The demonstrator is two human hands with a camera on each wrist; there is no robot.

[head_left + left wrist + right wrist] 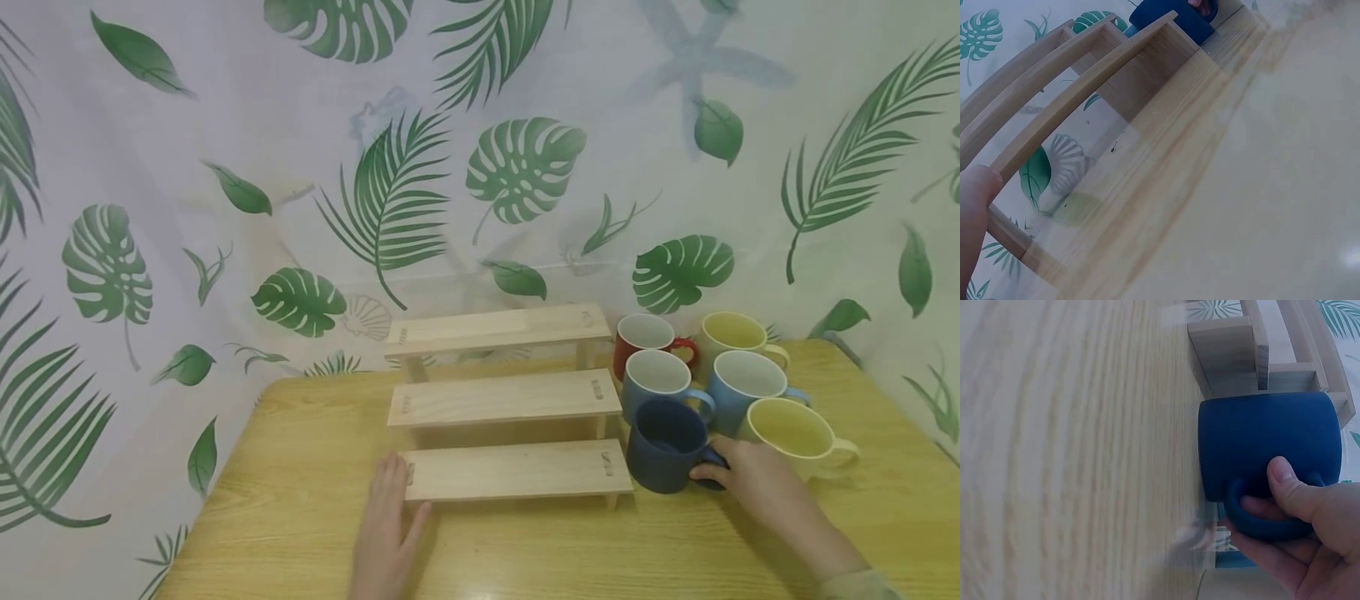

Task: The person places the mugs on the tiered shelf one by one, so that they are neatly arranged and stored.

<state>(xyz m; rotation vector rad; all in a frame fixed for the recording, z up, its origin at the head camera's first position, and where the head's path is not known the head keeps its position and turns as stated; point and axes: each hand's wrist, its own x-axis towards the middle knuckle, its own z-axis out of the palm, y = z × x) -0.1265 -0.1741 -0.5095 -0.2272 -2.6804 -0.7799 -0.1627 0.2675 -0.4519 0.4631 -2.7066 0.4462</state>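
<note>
The left hand (386, 521) lay flat against the left end of the stepped wooden rack (513, 471), while the right hand (753, 479) gripped the handle of the dark blue mug (663, 446) standing just off its right end.

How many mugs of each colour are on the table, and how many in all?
Red mug: 1
Yellow mugs: 2
Light blue mugs: 2
Dark blue mug, its handle held by the right hand: 1
Total: 6 mugs

Home-like setup: leaf-print curtain (225, 167) behind wooden table (300, 500).
</note>
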